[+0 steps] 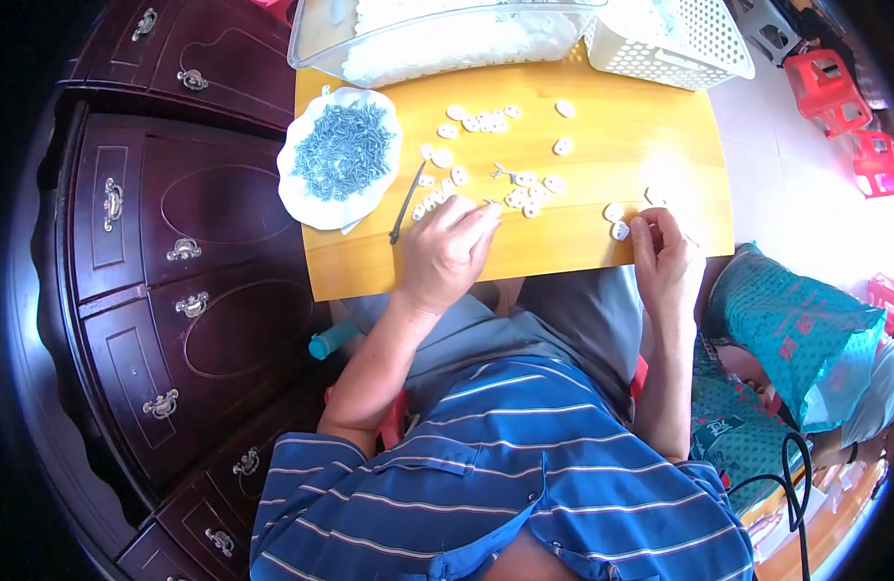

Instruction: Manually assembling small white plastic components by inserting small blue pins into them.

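My left hand (445, 254) is closed over the table, its thumb and fingers pressed together; any small thing in the pinch is too fine to name. Just left of it lies a thin dark rod (406, 203). Small white oval pieces with holes (524, 196) lie grouped beyond and beside that hand. Near the table's right side, my right hand (668, 254) has curled fingers and thumb drawn together. What they hold, if anything, is hidden. Beside its thumb is a white oval piece (619, 230), and another white piece (655, 196) sits by its fingertips.
A scalloped white dish (294, 198) heaped with small bluish-grey screws stands at the table's left. At the back are a clear bin (321, 44) of white pieces and a perforated white basket (660, 66). Dark wooden drawers (205, 242) flank the left; teal bags (796, 320) lie right.
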The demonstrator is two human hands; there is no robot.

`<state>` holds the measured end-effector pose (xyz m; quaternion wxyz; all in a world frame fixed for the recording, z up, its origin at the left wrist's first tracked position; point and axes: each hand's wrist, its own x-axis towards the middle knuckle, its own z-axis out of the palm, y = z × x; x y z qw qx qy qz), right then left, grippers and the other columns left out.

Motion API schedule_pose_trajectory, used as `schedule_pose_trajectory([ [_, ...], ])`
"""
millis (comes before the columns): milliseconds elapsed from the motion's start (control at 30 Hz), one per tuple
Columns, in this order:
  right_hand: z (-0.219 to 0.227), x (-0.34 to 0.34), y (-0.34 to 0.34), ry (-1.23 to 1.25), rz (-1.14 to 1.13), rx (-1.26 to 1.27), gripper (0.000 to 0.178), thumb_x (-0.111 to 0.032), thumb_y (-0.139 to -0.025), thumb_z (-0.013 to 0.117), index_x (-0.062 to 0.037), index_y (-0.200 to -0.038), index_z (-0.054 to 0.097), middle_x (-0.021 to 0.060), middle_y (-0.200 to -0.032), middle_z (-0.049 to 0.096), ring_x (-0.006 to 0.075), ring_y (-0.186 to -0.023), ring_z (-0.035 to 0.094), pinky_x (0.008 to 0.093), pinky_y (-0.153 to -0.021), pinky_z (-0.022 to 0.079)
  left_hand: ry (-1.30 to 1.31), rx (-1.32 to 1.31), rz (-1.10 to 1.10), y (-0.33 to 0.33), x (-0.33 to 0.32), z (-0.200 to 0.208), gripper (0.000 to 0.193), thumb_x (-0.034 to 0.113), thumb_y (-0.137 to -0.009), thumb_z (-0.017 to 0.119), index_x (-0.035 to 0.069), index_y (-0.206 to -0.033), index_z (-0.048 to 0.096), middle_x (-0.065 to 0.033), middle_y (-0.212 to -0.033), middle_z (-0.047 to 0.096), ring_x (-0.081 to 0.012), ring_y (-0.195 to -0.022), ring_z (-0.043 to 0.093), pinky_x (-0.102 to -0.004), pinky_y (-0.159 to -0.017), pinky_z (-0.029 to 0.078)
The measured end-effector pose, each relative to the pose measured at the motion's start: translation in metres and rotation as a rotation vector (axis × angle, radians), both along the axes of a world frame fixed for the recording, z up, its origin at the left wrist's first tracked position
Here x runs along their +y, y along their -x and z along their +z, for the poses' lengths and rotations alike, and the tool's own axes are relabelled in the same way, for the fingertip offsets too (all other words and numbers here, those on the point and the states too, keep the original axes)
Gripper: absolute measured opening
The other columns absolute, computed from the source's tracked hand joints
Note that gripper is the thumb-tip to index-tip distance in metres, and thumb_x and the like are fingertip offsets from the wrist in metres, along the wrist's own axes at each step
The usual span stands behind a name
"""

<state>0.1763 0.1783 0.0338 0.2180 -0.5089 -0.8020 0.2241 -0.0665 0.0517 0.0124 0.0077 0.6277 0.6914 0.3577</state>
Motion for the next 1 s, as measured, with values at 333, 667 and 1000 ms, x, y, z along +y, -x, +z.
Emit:
schedule_pose_trajectory([
  [333,0.000,-0.025,0.013,0.007,0.041,0.271,0.007,-0.008,-0.095,0.068,-0.0022,-0.098,0.068,0.0070,-0.072,0.065,0.0109,-0.061,0.059,0.0257,-0.061,0.049,0.002,0.009,0.000,0.000,-0.001,-0.002,0.015,0.006,-0.081,0.076,0.008,-0.095,0.072,-0.0063,-0.083,0.066,-0.0261,-0.073,0.068,-0.0370,-0.064,0.054],
  [667,-0.004,-0.035,0.024,0.091,0.194,0.303,0.006,-0.009,-0.090,0.070,-0.0056,-0.094,0.067,0.0108,-0.078,0.069,0.0248,-0.065,0.068,0.0335,-0.061,0.054,-0.002,0.024,0.033,-0.002,0.001,-0.005,0.013,0.006,-0.081,0.075,0.006,-0.094,0.072,-0.0068,-0.086,0.068,-0.0246,-0.075,0.069,-0.0352,-0.065,0.056],
  [1000,-0.007,-0.039,0.023,0.037,0.280,0.396,0.005,-0.006,-0.090,0.071,-0.0030,-0.091,0.068,0.0087,-0.075,0.068,0.0186,-0.063,0.067,0.0291,-0.059,0.053,0.045,0.020,0.051,-0.005,0.000,-0.001,0.017,0.006,-0.082,0.075,0.006,-0.099,0.073,-0.0073,-0.086,0.067,-0.0254,-0.076,0.068,-0.0359,-0.065,0.055],
])
